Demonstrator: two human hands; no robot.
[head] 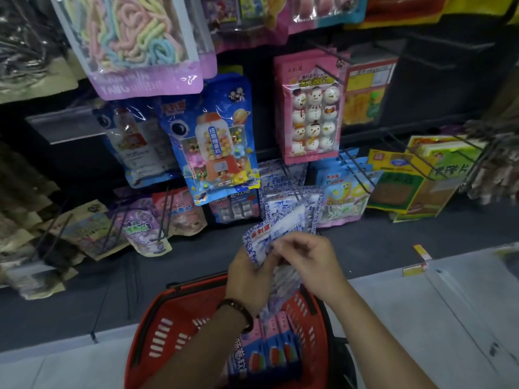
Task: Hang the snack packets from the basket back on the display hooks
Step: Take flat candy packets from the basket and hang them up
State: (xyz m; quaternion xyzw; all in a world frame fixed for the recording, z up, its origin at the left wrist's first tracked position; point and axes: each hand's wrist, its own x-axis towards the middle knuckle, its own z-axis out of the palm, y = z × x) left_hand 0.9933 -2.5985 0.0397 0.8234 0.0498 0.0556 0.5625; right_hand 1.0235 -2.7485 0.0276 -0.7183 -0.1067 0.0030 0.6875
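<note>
Both hands hold blue-and-white patterned snack packets (pixel 283 226) above the red basket (pixel 157 327). My left hand (pixel 250 276) grips the packets from the left side, a dark bead bracelet on its wrist. My right hand (pixel 306 259) pinches the top edge of one packet with curled fingers. The packets sit just below a low display hook (pixel 297 192) carrying matching blue-and-white packets. Inside the basket lie several pink and blue packets (pixel 269 352).
Hooks on the dark display wall carry a blue gumball-machine packet (pixel 219 144), a pink snowman packet (pixel 311 108), pastel rope candy (pixel 134 40) and yellow-green packets (pixel 415 181). Long bare hook wires jut out at lower left (pixel 112 228) and right (pixel 421 158). The basket stands on a pale floor.
</note>
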